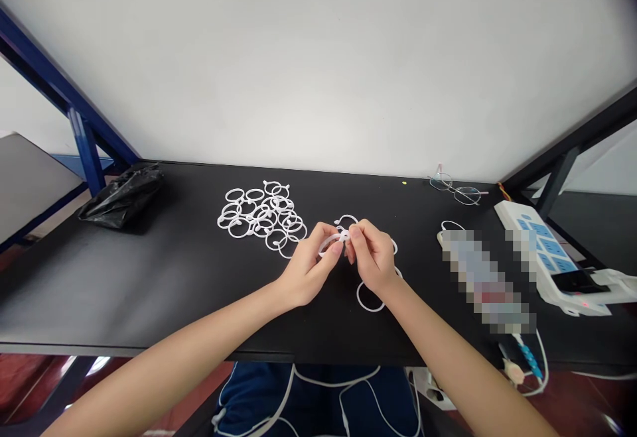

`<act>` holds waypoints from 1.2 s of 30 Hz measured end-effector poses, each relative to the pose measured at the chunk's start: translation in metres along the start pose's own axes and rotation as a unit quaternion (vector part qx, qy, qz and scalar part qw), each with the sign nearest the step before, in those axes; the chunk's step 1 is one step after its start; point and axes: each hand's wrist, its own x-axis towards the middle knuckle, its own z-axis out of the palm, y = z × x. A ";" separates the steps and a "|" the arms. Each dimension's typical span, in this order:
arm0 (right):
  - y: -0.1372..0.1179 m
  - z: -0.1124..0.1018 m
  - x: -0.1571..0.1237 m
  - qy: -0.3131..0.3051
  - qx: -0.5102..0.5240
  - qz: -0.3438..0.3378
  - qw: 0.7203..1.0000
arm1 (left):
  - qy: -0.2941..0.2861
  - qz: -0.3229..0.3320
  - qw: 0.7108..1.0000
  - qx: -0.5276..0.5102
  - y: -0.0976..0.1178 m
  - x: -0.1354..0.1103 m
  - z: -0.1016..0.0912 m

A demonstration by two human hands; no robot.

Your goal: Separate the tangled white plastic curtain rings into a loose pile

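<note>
Between my two hands, above the black table, is a white plastic ring [328, 241]. My left hand [314, 261] is closed, thumb and fingers pinching the ring's side. My right hand [372, 251] pinches the same ring near its small knob, fingertips close to those of the left. Partly hidden behind my right hand lie more white rings; one loose ring [371, 298] shows below the wrist and another [348, 218] beyond the fingers. To the left of my hands a pile of similar white rings [263, 215] spreads over the table, many overlapping.
A black plastic bag [124, 195] lies at the table's far left. Glasses [455, 188] rest at the back right. Nearer are a blurred phone-like device [488, 281] with a cable and a white power strip [545, 251]. A white wall [318, 65] rises behind the table [199, 304].
</note>
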 end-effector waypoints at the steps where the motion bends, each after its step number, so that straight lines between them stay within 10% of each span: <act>1: 0.001 0.000 0.000 -0.002 -0.001 0.000 1.000 | 0.003 -0.006 1.000 -0.004 0.000 0.000 0.000; 14: 0.004 0.000 0.001 -0.033 -0.005 0.013 0.999 | 0.005 -0.124 0.981 -0.147 0.006 0.011 -0.003; 36: 0.004 -0.001 0.000 -0.054 -0.018 0.044 0.997 | -0.022 -0.142 0.974 -0.177 0.008 0.013 -0.006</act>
